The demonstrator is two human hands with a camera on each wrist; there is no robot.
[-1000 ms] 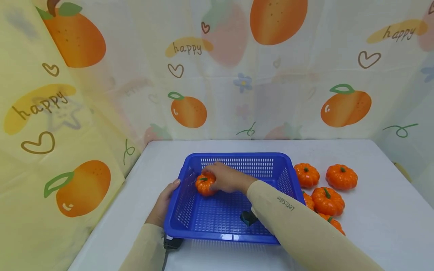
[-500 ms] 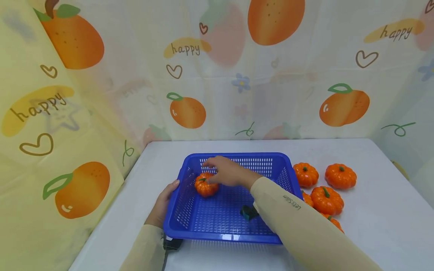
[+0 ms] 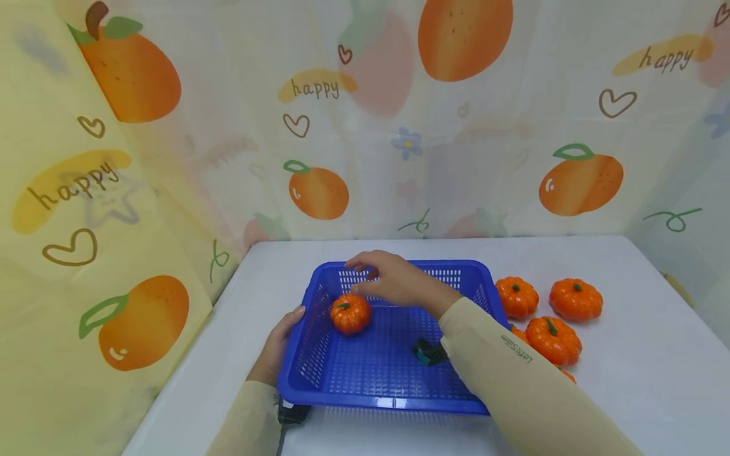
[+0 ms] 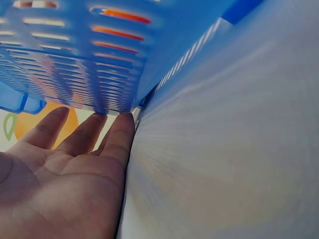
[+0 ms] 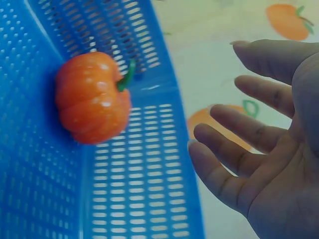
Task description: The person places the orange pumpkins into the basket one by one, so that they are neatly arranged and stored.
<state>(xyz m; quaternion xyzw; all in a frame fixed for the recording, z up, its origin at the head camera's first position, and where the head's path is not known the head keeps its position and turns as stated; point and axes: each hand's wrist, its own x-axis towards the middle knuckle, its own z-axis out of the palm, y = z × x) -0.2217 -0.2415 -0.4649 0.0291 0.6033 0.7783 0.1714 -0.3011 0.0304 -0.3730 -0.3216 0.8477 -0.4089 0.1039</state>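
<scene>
A small orange pumpkin (image 3: 350, 314) with a green stem sits in the far left corner of a blue plastic basket (image 3: 388, 403). In the right wrist view the same pumpkin (image 5: 92, 99) leans near the perforated wall. My right hand (image 3: 393, 278) is raised over the basket's far side, just above and right of the pumpkin, holding nothing. Its fingers are spread and loosely bent in the right wrist view. My left hand (image 3: 275, 348) rests against the basket's left side. The left wrist view shows its fingers (image 4: 82, 134) fairly straight, their tips touching the slotted outer wall.
Several more pumpkins (image 3: 553, 340) lie on the white table (image 3: 639, 392), right of the basket. The right forearm partly covers some of them. A fruit-printed curtain (image 3: 479, 158) stands behind the table and along its left side.
My right hand has let go of the pumpkin in the basket and risen up and to the right, away from it. The left hand stays at the basket's side.
</scene>
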